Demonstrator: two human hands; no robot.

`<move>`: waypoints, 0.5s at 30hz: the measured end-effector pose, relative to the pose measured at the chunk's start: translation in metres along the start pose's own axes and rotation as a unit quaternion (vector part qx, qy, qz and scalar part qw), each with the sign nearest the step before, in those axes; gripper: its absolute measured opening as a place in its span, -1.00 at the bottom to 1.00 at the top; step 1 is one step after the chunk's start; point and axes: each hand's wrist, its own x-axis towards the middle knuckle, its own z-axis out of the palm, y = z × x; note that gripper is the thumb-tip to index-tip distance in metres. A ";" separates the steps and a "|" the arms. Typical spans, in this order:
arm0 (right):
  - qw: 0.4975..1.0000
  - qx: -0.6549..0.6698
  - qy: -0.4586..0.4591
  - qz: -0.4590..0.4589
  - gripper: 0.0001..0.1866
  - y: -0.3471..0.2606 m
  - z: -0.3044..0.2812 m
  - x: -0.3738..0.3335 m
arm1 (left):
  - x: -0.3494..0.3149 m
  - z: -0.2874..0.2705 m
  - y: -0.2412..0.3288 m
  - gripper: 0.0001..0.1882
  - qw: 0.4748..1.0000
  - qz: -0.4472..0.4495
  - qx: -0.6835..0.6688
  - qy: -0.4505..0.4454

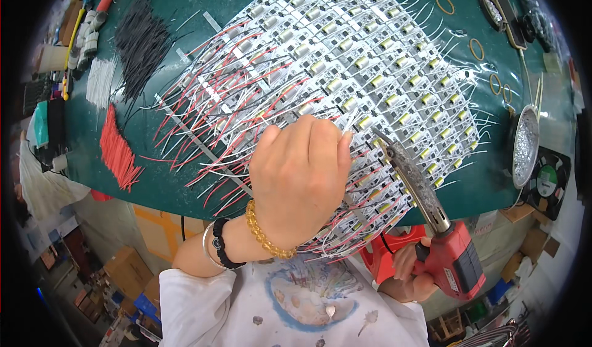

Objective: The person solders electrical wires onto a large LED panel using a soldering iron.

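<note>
Sheets of white circuit boards (394, 57) lie on the green table, with rows of small cylindrical parts on them. Red, white and black wires (216, 112) stick out along their left and near side. My left hand (302, 168) is over the middle of the boards, fingers closed in a pinch; its own back hides what is between them. My right hand (410, 273) grips a red soldering gun (453, 260) by its handle, at the table's near edge. The gun's metal barrel slants up and left, its tip above the boards just right of my left fingers.
Loose black wires (142, 45), white wires (102, 82) and red wires (119, 152) lie at the left. Rubber bands (476, 49) are right of the boards. An oval metal dish (526, 146) and a black fan (549, 180) stand at the far right. A yellow tool (74, 35) lies upper left.
</note>
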 end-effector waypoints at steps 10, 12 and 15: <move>0.995 -0.025 0.092 0.017 -0.22 -0.010 0.021 -0.006 | -0.012 -0.012 0.001 -0.81 0.995 0.029 -0.090 0.023; 0.993 -0.029 0.109 0.027 -0.22 -0.013 0.025 -0.007 | -0.017 -0.004 0.004 -0.80 0.994 0.029 -0.107 -0.006; 0.989 -0.036 0.139 0.039 -0.22 -0.016 0.029 -0.009 | -0.016 -0.003 0.006 -0.79 0.994 0.017 -0.110 -0.012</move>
